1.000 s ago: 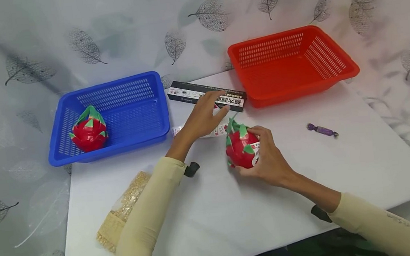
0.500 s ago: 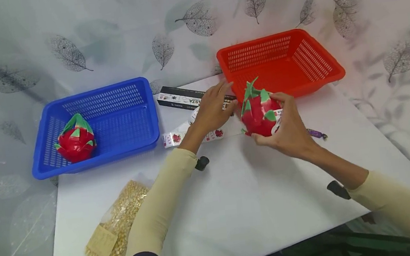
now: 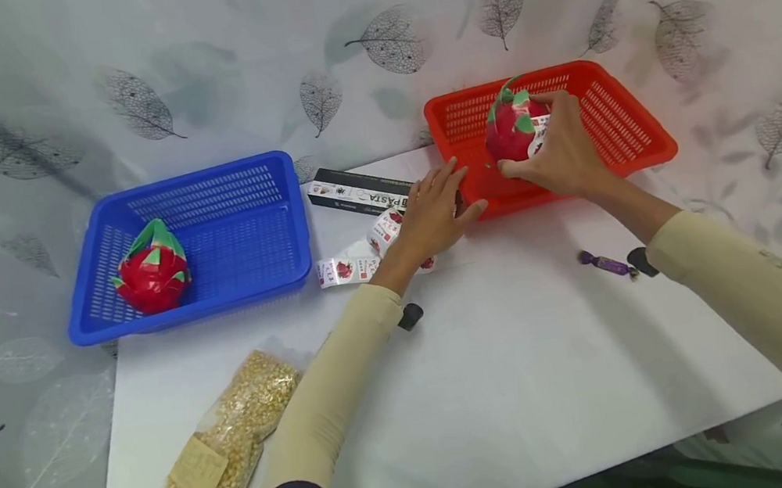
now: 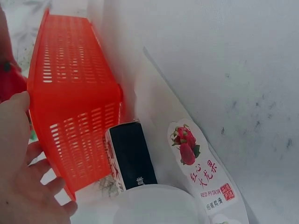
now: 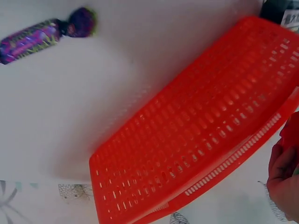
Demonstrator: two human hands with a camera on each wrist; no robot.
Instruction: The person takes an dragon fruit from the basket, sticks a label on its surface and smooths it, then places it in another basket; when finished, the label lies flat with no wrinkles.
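- While both arms reach over the white table (image 3: 503, 382) in the head view, the right hand (image 3: 562, 149) grasps a round red dragon fruit (image 3: 509, 132) with green leafy tips and a white printed sticker, the thumb low on it and the fingers over the top.
- That fruit shows within the rim of a red slotted plastic basket (image 3: 627, 123), toward its left half; whether it touches the bottom, I cannot tell.
- The left hand (image 3: 433, 212), fingers loosely spread and clutching nothing, is at the basket's near left corner, over one end of a long black-and-white cardboard box (image 3: 353, 189).
- Beside that wrist lies a white sticker strip (image 3: 347, 269) printed with red fruit, partly rolled.
- Off to the left, a blue slotted plastic basket (image 3: 242, 242) bears a second red-and-green dragon fruit (image 3: 153, 271).
- Near the left sleeve (image 3: 337, 390) lies a clear plastic bag of yellow kernels (image 3: 239, 427) with a tan label; near the right wrist lies a purple wrapped candy (image 3: 605, 263).
- From the left wrist, I see the left fingers relaxed at the red basket's rim; how firmly they touch, I cannot tell. The strip reads "RED PITAYA".
- From the right wrist, the right hand shows only at the edge, its fingers bent against the red fruit.
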